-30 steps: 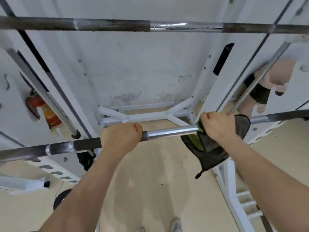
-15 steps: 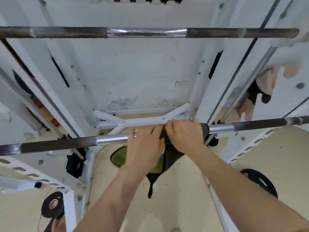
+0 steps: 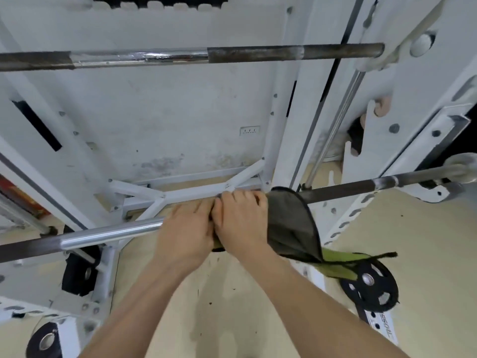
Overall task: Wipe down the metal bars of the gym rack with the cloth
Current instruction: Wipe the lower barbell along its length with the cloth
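Note:
A long metal barbell (image 3: 108,232) crosses the white gym rack at chest height, shiny in the middle and dark at both ends. My left hand (image 3: 185,233) and my right hand (image 3: 241,220) grip it side by side, touching. The dark cloth (image 3: 291,228) with a green underside is wrapped over the bar under my right hand; its loose part hangs down to the right. A second bar (image 3: 165,56) runs across higher up.
White rack uprights (image 3: 291,99) stand on both sides with a slanted chrome guide rod (image 3: 335,125) on the right. A black weight plate (image 3: 369,282) lies on the beige floor at the right; another plate (image 3: 44,341) at lower left. White base struts (image 3: 160,195) lie below.
My left hand slid right along the bar until it met my right hand. The cloth's loose part swung from hanging beneath the hands to hanging right of them.

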`<state>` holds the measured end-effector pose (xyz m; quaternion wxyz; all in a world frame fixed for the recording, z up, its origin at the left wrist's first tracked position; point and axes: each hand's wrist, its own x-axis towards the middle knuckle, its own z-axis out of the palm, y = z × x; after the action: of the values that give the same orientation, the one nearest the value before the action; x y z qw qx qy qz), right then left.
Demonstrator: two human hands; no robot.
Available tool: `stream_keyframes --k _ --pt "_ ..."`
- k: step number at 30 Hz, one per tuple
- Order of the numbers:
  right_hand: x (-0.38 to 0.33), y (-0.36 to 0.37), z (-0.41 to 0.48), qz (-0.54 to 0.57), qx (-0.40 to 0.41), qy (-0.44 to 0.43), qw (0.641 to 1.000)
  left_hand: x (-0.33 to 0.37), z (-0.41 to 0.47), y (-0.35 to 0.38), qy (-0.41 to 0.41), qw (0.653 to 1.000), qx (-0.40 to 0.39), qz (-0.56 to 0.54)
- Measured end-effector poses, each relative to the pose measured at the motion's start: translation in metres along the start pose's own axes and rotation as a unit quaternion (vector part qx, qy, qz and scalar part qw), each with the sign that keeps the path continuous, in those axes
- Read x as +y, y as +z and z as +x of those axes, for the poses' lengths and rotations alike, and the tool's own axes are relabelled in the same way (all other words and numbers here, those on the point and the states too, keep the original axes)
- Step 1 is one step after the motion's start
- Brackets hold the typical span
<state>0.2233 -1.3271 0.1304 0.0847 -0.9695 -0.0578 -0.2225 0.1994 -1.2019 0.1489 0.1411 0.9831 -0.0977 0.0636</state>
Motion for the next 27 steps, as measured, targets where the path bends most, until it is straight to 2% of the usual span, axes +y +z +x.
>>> stream_keyframes --k 3,5,7,9,12,14,17,22,24,27 --pt "-0.012 0.007 0.002 0.042 -0.002 -0.053 0.998 -0.017 -0.005 -0.005 0.002 1.0 0.006 -0.006" --pt "0.016 0.003 0.006 0.029 -0.03 -0.117 0.992 -0.007 0.0 -0.001 0.042 0.999 0.004 0.006" --pt "0.059 -0.007 0.009 -0.012 -0.042 -0.141 0.989 0.011 0.002 0.007 0.104 0.994 0.015 0.026" --pt "0.105 -0.019 0.008 -0.063 -0.071 -0.099 0.991 0.031 0.001 0.016 0.146 0.989 0.002 0.036" --pt "0.137 -0.027 0.017 -0.059 -0.092 -0.002 0.994 0.05 0.005 0.024 0.171 0.985 -0.006 0.024" --pt "0.126 -0.03 0.025 -0.074 -0.091 0.055 0.992 0.056 0.01 0.021 0.167 0.986 -0.009 0.018" --pt "0.094 -0.026 0.023 -0.115 -0.169 0.081 0.976 0.053 0.016 0.017 0.154 0.988 -0.032 0.009" --pt "0.061 -0.017 0.002 -0.025 -0.079 0.03 0.996 0.037 0.03 0.009 0.075 0.991 -0.103 -0.031" --pt "0.076 -0.028 0.003 0.037 -0.11 -0.008 0.993 0.046 0.032 0.007 0.085 0.99 -0.086 -0.066" --pt "0.11 -0.041 0.01 0.165 -0.205 -0.043 0.964 0.093 0.031 0.008 0.135 0.982 -0.051 -0.123"
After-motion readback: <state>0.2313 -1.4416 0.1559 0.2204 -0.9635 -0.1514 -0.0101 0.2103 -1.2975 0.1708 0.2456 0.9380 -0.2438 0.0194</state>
